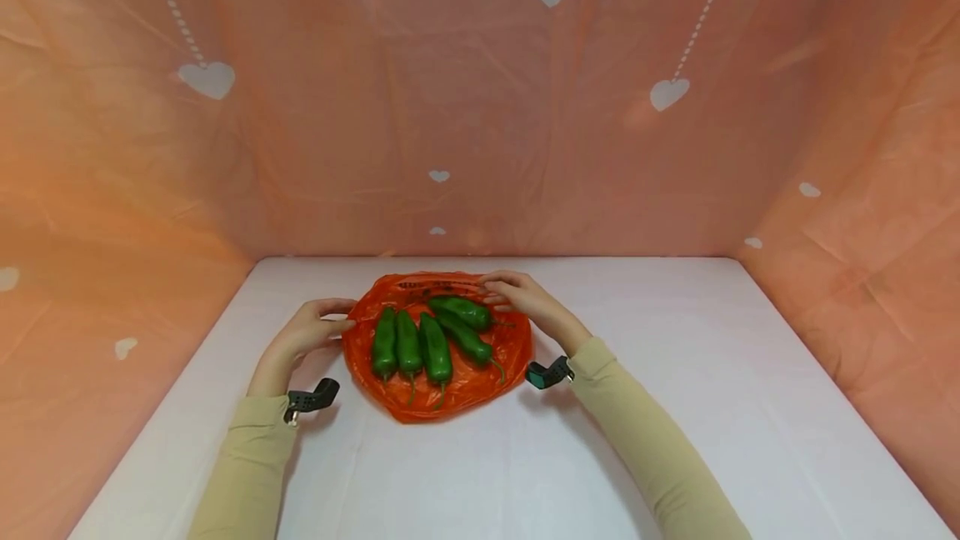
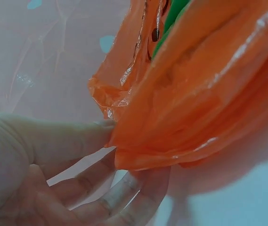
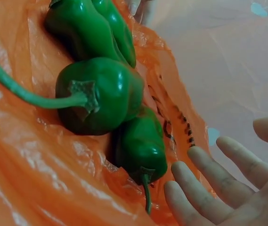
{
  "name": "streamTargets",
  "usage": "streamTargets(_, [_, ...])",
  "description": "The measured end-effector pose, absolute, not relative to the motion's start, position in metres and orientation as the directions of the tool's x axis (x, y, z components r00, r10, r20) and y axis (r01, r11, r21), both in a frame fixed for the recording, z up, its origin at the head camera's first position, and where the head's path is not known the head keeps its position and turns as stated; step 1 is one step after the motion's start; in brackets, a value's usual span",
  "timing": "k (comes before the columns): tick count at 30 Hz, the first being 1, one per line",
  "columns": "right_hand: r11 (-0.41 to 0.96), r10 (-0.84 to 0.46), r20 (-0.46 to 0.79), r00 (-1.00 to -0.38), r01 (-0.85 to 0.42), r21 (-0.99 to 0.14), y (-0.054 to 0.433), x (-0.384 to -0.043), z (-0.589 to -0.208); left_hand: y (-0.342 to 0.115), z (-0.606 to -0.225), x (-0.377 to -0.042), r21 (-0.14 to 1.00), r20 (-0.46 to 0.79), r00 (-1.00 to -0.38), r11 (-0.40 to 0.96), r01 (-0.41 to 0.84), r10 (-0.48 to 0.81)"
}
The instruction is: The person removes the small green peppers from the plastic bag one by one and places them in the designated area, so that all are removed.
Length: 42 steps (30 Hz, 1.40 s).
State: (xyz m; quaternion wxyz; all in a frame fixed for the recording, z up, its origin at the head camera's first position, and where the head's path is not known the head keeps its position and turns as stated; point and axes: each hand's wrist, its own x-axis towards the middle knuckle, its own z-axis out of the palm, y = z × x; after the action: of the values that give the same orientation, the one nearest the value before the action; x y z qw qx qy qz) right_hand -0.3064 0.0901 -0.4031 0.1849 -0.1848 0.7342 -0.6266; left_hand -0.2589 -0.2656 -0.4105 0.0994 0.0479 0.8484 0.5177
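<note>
Several long green peppers lie side by side on an orange-red plastic bag, stems mostly toward the near side. My left hand is at the bag's left edge. In the left wrist view that hand holds the edge of the bag between its thumb and fingers. My right hand is over the bag's far right edge. The right wrist view shows its fingers spread and nearly straight beside a pepper, the thumb apart from the bag.
The bag lies on a white table. Orange-pink cloth walls with white hearts rise behind and on both sides. A black wrist camera sits on the left forearm, another camera on the right.
</note>
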Motion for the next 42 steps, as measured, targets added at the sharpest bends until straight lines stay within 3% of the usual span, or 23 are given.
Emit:
streamTargets(18, [0.227,-0.505,-0.073,-0.86,-0.051,-0.972,0.086,-0.313,-0.412,-0.263,-0.414,-0.257,0.893,-0.091,-0.979,0.451,0.002,0.183])
streamTargets(33, [0.336,-0.581,0.018,-0.814,-0.26,-0.905,0.083,-0.32,-0.414,-0.263,-0.41,-0.258,0.899,-0.083,-0.983,0.439,-0.003,0.164])
streamTargets(42, [0.386,-0.597,-0.008,-0.802,-0.279,-0.879,0.079,-0.32,-0.415,-0.264,-0.412,-0.256,0.902,-0.093,-0.983,0.432,-0.015,0.16])
